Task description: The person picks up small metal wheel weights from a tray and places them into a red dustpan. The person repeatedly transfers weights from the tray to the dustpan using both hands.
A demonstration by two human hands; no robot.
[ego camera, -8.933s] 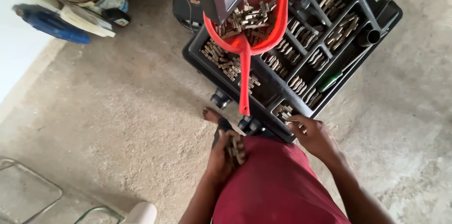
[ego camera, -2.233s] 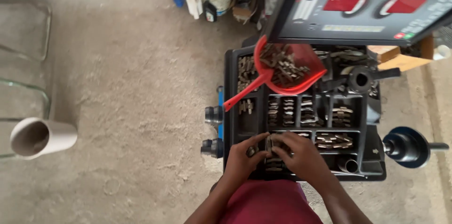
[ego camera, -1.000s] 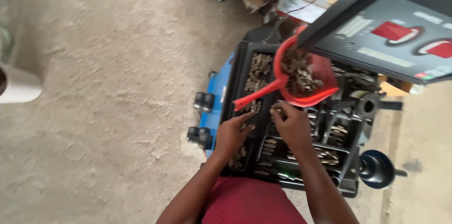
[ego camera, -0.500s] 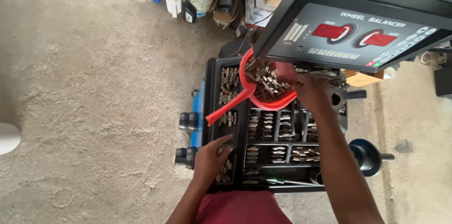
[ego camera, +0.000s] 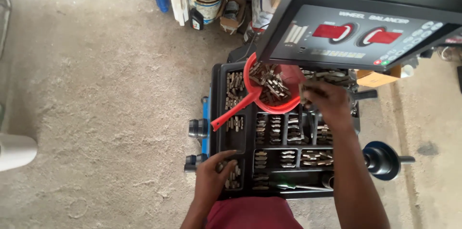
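Head view, looking down. Nearest, the left hand (ego camera: 215,177) rests fingers curled on the near left compartment of a black compartmented tray (ego camera: 248,137), touching the small metal clip weights (ego camera: 234,176) there. Farther on, the right hand (ego camera: 323,100) reaches over the far compartments, fingers bent; whether it holds anything cannot be told. Beside it sits a red scoop (ego camera: 269,91) heaped with weights, under a wheel balancer display panel (ego camera: 361,22).

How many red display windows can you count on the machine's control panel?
2. On the dark control panel above the tray, the left red window sits near the middle and the right red window beside it. No part of the panel face looks hidden.
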